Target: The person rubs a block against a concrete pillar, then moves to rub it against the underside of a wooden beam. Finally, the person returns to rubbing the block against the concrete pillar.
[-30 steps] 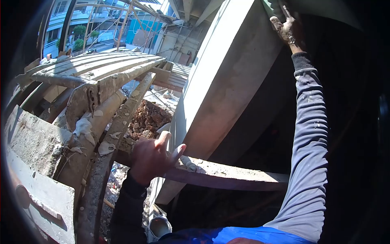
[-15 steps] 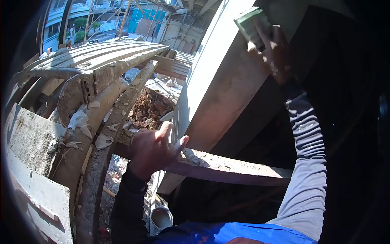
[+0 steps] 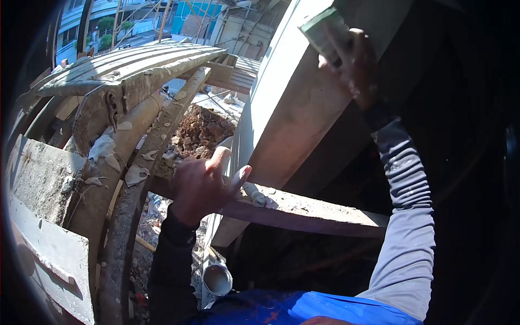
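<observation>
My right hand (image 3: 352, 67) is raised at the top, closed around a pale green and grey rectangular sponge (image 3: 325, 33). The sponge lies against the concrete column (image 3: 309, 108), near the edge between its sunlit and shaded faces. Lower down, my left hand (image 3: 203, 184) is beside the column's lower left edge, over the end of a wooden plank (image 3: 303, 214). Its thumb and forefinger are spread apart and nothing shows between them. The other fingers are curled and partly hidden, so whether they touch the plank cannot be made out.
Mortar-crusted boards and curved beams (image 3: 122, 211) crowd the left side. Corrugated sheeting (image 3: 135, 62) lies beyond them, near a heap of brown rubble (image 3: 203, 132). A round container (image 3: 218, 279) stands below my left hand. Deep shadow covers the right side.
My right hand and the sponge have shifted slightly left and up along the column. My left hand has stayed in nearly the same place.
</observation>
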Tool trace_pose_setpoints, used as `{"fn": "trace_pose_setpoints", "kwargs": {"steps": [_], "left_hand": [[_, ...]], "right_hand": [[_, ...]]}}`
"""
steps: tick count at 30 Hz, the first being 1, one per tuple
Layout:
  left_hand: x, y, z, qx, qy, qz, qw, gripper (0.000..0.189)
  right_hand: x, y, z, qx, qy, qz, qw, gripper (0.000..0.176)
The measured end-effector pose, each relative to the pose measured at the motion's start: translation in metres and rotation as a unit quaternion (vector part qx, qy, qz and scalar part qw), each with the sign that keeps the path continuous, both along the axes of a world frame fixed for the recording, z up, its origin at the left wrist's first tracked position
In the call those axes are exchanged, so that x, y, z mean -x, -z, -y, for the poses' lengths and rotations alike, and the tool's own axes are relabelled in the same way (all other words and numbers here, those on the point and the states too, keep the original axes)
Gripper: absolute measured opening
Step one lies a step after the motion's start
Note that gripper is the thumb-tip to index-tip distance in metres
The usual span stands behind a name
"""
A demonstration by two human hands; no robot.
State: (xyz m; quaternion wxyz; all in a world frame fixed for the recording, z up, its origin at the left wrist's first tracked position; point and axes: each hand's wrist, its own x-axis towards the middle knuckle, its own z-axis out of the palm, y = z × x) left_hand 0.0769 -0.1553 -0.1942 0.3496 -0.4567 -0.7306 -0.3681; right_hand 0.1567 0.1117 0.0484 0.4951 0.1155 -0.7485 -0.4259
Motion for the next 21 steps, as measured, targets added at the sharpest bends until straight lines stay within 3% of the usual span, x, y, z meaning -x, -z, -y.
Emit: {"fn": "trace_pose_setpoints", "kwargs": {"steps": [1,3,5,8,9,10,13,15,17,19,21], "left_hand": [[0.002,0.002,-0.002,-0.01,0.001,-0.004,1.0,0.033],[0.001,0.001,0.0,-0.002,0.004,0.008,1.0,0.033],[0.0,0.004,-0.002,-0.033,0.015,-0.01,0.999,0.033],[0.002,-0.002,-0.002,-0.024,0.014,-0.006,1.0,0.035],[-0.001,-0.004,-0.002,-0.005,0.016,0.002,1.0,0.037],[-0.002,-0.005,-0.001,0.007,0.015,0.018,1.0,0.036],[-0.005,-0.009,0.0,0.025,0.014,0.066,0.997,0.033],[-0.001,-0.005,-0.001,-0.007,0.018,0.02,1.0,0.033],[-0.001,-0.001,-0.002,-0.015,0.016,0.002,1.0,0.035],[-0.001,0.003,0.0,0.01,0.007,0.004,1.0,0.041],[-0.001,0.006,0.0,-0.003,-0.001,-0.021,1.0,0.04]], "right_hand": [[-0.008,0.043,-0.006,-0.01,0.027,0.062,0.998,0.058],[-0.025,0.084,-0.024,0.0,-0.019,0.159,0.987,0.068],[-0.023,0.054,-0.044,0.073,-0.018,0.143,0.987,0.066],[-0.006,-0.058,-0.019,-0.04,0.014,0.012,0.999,0.062],[-0.003,-0.087,-0.011,-0.006,0.053,-0.051,0.997,0.062],[0.0,-0.101,-0.01,0.028,0.091,-0.113,0.989,0.061],[0.017,-0.093,-0.031,0.004,-0.023,-0.147,0.989,0.056],[0.004,-0.002,-0.013,0.104,0.032,-0.044,0.993,0.065],[-0.024,0.08,-0.013,0.061,0.043,0.091,0.993,0.068],[-0.038,0.113,-0.029,0.066,0.028,0.227,0.971,0.068],[-0.048,0.106,-0.018,0.038,0.015,0.282,0.959,0.065]]}}
